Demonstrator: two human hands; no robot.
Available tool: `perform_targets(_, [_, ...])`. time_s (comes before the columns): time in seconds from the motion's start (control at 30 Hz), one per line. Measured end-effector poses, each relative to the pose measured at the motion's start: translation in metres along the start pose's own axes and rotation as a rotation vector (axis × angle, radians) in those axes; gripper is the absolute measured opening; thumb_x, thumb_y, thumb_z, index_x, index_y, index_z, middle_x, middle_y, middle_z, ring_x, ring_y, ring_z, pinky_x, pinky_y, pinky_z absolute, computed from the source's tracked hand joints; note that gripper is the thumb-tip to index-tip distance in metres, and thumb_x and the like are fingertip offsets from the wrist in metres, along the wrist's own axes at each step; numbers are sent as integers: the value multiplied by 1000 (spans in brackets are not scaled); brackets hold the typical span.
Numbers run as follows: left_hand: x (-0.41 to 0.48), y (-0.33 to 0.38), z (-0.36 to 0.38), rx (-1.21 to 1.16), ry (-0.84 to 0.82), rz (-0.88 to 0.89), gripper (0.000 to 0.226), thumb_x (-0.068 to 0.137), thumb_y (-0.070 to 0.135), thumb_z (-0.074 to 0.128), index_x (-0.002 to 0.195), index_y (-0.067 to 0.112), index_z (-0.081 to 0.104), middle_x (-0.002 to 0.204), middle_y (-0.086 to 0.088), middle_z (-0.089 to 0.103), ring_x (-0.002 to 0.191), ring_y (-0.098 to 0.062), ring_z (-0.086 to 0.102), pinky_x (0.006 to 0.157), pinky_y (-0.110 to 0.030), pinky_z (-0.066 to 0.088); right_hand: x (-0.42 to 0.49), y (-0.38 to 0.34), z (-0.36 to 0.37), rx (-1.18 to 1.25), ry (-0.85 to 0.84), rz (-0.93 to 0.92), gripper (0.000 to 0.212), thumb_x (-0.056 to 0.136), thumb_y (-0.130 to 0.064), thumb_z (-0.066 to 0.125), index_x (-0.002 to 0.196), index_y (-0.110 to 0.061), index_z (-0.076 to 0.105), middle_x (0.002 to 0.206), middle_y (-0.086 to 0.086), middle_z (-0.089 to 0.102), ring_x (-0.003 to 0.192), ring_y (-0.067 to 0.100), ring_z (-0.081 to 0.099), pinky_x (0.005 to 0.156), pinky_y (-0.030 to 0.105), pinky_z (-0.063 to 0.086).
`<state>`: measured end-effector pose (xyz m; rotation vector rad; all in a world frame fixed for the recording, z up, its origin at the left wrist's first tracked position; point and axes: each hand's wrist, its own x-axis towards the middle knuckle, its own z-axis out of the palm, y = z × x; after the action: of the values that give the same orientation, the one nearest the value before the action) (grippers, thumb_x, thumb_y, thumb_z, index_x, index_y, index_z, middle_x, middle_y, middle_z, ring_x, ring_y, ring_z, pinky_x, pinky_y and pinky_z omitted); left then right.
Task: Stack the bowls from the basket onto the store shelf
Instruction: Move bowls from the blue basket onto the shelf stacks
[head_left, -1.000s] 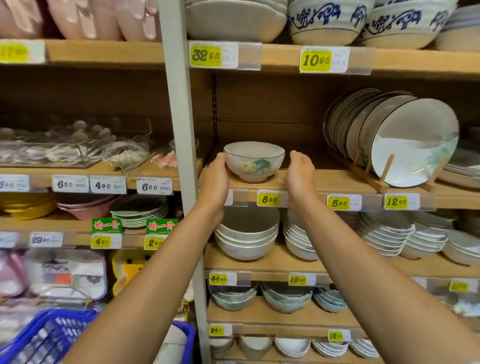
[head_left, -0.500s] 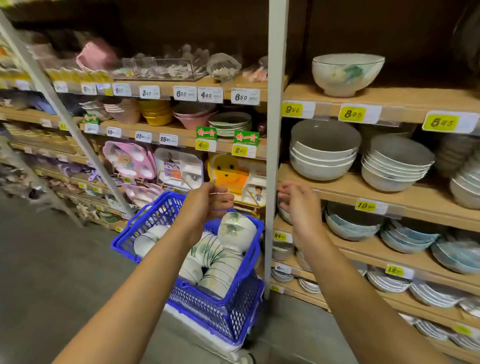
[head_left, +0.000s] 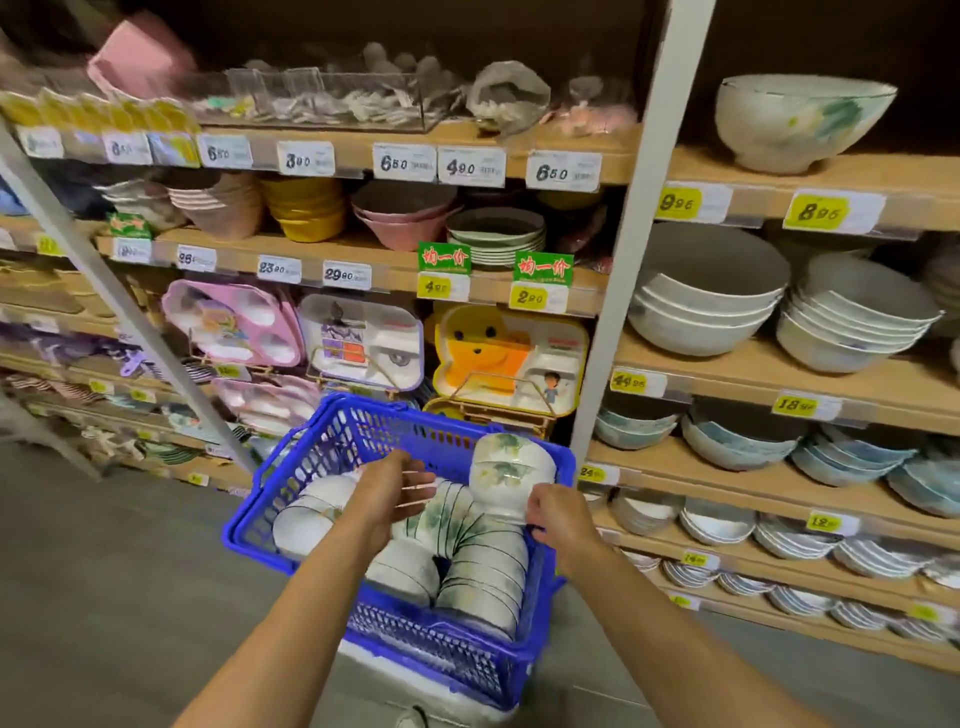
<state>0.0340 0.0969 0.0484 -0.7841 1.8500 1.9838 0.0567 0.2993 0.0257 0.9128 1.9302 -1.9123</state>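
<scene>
- Left hand (head_left: 395, 493), fingers spread, hovers over the bowls (head_left: 483, 566) in the basket (head_left: 374, 402) (at 6 o'clock).
- Right hand (head_left: 558, 514) curls at the upturned stack (head_left: 511, 478)'s rim; grip unclear.
- Likely pickup; next, lift toward the shelf (head_left: 914, 179), 1 o'clock.

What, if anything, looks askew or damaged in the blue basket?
Nothing looks broken or spilled. The nested bowls in the blue basket lie on their sides, and a short stack at its far right corner stands upside down.
</scene>
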Motion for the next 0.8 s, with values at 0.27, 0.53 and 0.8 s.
perform_targets(0.27, [80, 10, -2, 220, -171, -134, 16, 98, 26, 43, 95, 13, 53, 85, -6, 54, 72, -21, 54, 66, -29, 43, 37, 7, 55, 256, 93, 230, 29, 97, -21, 47, 123, -10, 49, 92, 4, 50, 76, 19, 46, 68, 31, 38])
perform_targets(0.53, [132, -12, 40, 236, -356, -344, 52, 94, 49, 50, 136, 19, 45, 130, -4, 40, 122, -25, 41, 87, -43, 44, 87, 14, 64, 178, 195, 224, 65, 94, -40, 54, 145, -6, 33, 143, 10, 45, 110, 23, 53, 93, 38, 43])
perform_targets(0.8, [174, -63, 72, 43, -358, -395, 50, 90, 63, 44, 124, 29, 54, 122, -3, 63, 108, -20, 59, 106, -49, 39, 127, 47, 83, 38, 349, 26, 89, 91, -48, 59, 154, -20, 4, 158, 1, 23, 140, 15, 27, 106, 21, 20])
